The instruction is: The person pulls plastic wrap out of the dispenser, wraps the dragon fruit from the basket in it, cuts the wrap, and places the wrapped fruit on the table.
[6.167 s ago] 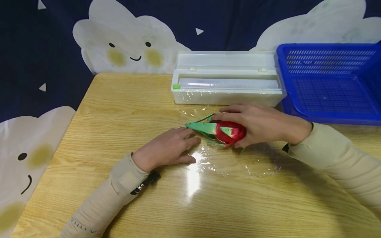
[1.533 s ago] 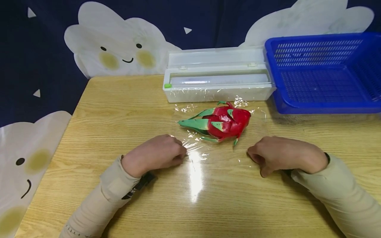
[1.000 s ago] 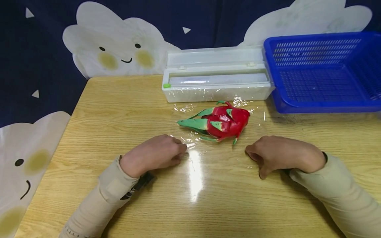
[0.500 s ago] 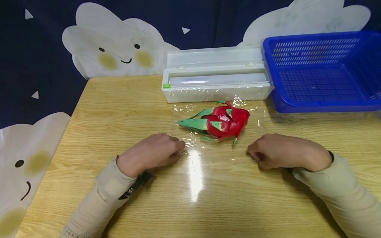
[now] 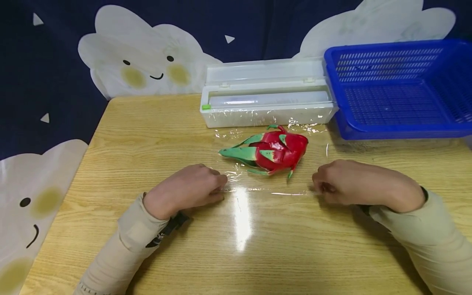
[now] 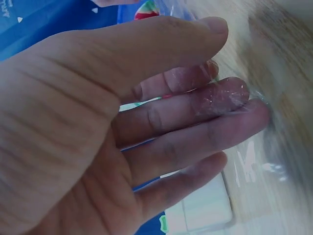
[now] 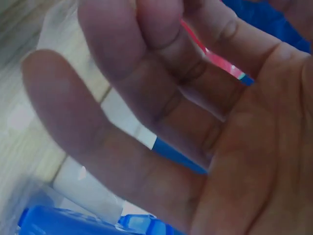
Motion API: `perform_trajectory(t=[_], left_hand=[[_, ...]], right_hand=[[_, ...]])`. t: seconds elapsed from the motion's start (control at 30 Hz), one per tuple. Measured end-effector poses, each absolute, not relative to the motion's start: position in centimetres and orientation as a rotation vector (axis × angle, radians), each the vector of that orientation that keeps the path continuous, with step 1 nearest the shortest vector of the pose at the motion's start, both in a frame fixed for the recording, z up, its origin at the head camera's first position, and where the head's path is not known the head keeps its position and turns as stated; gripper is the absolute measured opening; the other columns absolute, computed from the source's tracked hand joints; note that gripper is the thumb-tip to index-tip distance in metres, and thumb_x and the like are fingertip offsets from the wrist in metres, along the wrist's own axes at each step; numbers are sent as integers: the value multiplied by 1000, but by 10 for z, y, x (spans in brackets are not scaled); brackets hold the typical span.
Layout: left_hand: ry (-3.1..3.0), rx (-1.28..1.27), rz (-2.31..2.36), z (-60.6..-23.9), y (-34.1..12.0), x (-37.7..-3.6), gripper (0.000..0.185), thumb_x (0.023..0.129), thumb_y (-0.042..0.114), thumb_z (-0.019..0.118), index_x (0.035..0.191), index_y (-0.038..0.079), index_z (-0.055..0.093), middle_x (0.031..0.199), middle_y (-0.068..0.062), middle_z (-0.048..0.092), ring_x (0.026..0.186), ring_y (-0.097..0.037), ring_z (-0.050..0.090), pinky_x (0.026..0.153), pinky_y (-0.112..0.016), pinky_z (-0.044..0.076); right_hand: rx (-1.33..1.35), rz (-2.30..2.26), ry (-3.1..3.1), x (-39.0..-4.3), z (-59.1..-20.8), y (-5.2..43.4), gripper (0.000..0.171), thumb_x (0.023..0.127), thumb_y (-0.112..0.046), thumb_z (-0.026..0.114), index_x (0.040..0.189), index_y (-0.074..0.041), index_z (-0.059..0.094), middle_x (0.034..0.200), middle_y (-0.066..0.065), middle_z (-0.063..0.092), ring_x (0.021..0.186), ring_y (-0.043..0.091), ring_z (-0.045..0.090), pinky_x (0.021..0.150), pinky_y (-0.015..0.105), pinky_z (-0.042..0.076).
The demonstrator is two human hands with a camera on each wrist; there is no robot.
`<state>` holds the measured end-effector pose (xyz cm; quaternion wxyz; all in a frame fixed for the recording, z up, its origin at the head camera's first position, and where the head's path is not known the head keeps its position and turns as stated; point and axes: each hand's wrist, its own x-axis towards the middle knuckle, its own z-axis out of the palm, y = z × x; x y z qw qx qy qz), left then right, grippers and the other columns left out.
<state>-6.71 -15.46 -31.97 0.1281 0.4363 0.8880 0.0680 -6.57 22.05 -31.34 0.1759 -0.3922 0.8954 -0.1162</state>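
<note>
A red dragon fruit (image 5: 282,149) with green scales lies on its side on a sheet of clear plastic wrap (image 5: 287,193), which runs from the roll in the white box. My left hand (image 5: 188,186) is at the sheet's near left. In the left wrist view its fingers (image 6: 195,107) are nearly straight, film clings to the fingertips, and the thumb stands apart. My right hand (image 5: 354,182), fingers curled, pinches the sheet's near right corner; the pinch itself is mostly hidden. Between the hands the near edge shows as a shiny straight line.
Behind the fruit stands the white wrap box (image 5: 269,116), lid raised, with the film roll (image 5: 271,99) inside and a green slider (image 5: 206,107) at its left end. A blue plastic basket (image 5: 402,133) stands at the right. A dark cloth with clouds hangs behind the wooden table (image 5: 258,262).
Earlier my right hand held the dragon fruit on the film; it has since let go and moved to the near right corner. Just now it shifted right and away, and the near edge straightened.
</note>
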Motion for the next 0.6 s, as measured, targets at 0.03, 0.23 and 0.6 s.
perform_trajectory(t=[0.03, 0.23, 0.6], left_hand=[[2585, 1269, 199, -319, -155, -67, 25, 93, 24, 77, 79, 17, 59, 67, 9, 53, 61, -6, 44, 59, -22, 44], [2615, 1309, 213, -316, -158, -67, 28, 93, 25, 77, 76, 17, 57, 65, 10, 51, 59, -5, 44, 58, -21, 45], [2693, 1379, 322, -311, -166, -67, 36, 93, 6, 69, 71, 16, 42, 67, 9, 31, 61, -7, 32, 57, -20, 34]], right_hand=[[-1117, -336, 2549, -66, -312, 221, 31, 84, -11, 79, 75, -31, 58, 70, -19, 46, 65, -5, 40, 58, 16, 37], [-1161, -353, 2635, -65, -306, 224, 35, 78, -8, 85, 75, -29, 58, 69, -20, 46, 64, -6, 40, 56, 16, 37], [-1294, -373, 2796, -65, -302, 229, 43, 66, 7, 85, 82, -26, 62, 75, -18, 52, 66, -6, 43, 56, 17, 41]])
